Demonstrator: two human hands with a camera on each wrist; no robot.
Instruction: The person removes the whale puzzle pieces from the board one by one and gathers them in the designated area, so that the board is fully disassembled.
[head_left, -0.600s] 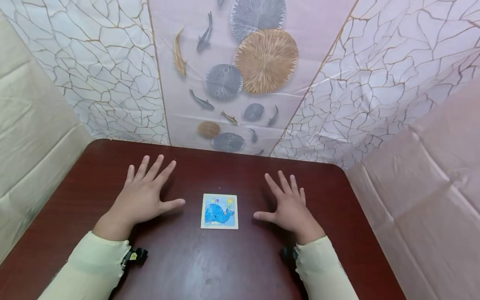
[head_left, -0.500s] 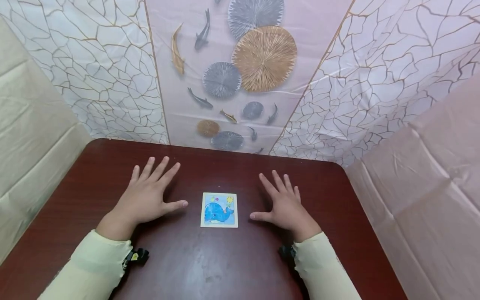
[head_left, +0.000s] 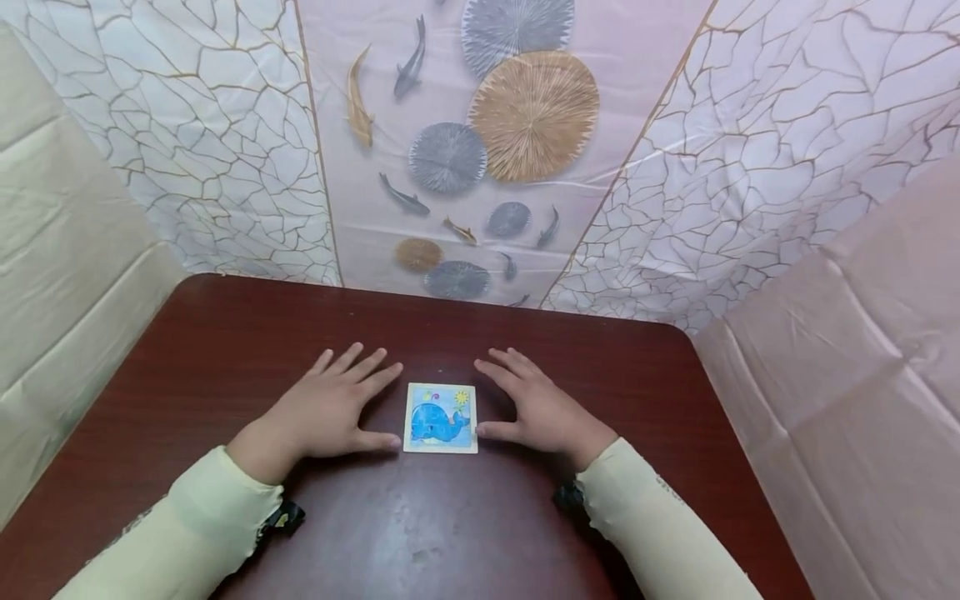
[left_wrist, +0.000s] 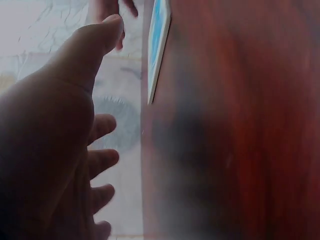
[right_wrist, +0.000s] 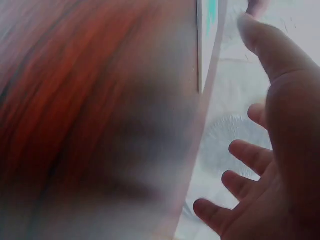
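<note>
Found the whale tile (head_left: 440, 419) lying flat on the dark red-brown surface (head_left: 645, 375), picture side up, in from the far edge and roughly midway between the left and right edges. Had the left hand (head_left: 318, 412) out on the side toward the left edge, spread wide and holding nothing, with fingers angled toward the far edge and the thumb tip just beside the whale tile. Had the right hand (head_left: 551, 414) opposite, toward the right edge, likewise wide and holding nothing, with the thumb tip too near the whale tile to tell touching from not. Saw, in both wrist views, fingers clear of the surface. Judged this an approach step, flanking the whale tile without any grip taken yet. Seemed to call next for narrowing both hands evenly, bringing thumbs low against the left and right sides, lightly enough to avoid skewing or sliding the whale tile.
</note>
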